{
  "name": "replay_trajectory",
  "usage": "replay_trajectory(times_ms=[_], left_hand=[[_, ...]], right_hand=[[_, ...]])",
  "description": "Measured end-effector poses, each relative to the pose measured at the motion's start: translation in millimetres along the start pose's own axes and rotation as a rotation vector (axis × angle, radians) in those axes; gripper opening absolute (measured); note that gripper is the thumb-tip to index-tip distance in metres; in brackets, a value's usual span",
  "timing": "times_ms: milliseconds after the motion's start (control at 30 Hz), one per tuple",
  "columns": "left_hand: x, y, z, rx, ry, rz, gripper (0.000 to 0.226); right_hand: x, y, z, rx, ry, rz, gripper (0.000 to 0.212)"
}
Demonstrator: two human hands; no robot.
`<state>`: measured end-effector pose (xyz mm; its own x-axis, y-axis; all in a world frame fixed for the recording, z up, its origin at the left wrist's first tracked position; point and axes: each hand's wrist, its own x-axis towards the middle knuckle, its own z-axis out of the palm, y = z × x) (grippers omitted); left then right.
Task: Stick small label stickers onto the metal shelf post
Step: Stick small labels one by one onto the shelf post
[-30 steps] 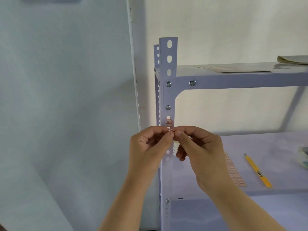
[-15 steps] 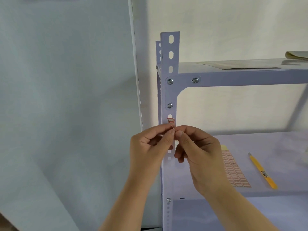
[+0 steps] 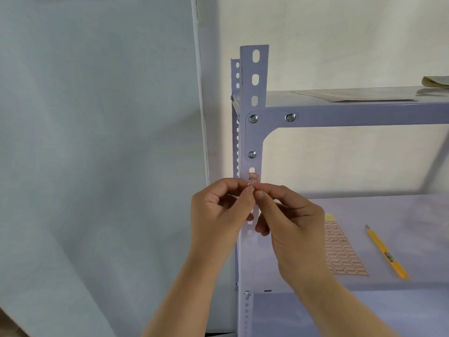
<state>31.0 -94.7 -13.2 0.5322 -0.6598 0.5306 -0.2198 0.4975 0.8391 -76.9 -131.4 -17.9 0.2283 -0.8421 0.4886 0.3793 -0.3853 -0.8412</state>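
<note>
Left hand (image 3: 220, 210): pinching a small sticker (image 3: 250, 188) at fingertips, pressed against right hand (image 3: 291, 229), also pinching it.
Shelf post (image 3: 254, 142): directly behind both hands; stuck label (image 3: 252, 177) just above fingertips.
Risk: sticker clinging to fingers, landing crooked or overlapping that label.

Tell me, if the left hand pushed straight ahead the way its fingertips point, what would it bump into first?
Probably the metal shelf post. The left hand pinches a small sticker with the right hand in front of it, just below the label already stuck there. Depth is unclear.
</note>
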Motion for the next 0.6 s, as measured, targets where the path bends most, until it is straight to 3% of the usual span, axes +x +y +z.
replay_trajectory(times_ms=[367, 600], left_hand=[[2.2, 0.6, -1.0, 0.028, -0.003, 0.042, 0.011], [4.9, 2.7, 0.4, 0.047, -0.003, 0.061, 0.013]], right_hand=[[-1.2, 5.0, 3.9, -0.223, 0.037, -0.251, 0.025], [4.5, 4.7, -0.5, -0.293, 0.048, -0.306, 0.019]])
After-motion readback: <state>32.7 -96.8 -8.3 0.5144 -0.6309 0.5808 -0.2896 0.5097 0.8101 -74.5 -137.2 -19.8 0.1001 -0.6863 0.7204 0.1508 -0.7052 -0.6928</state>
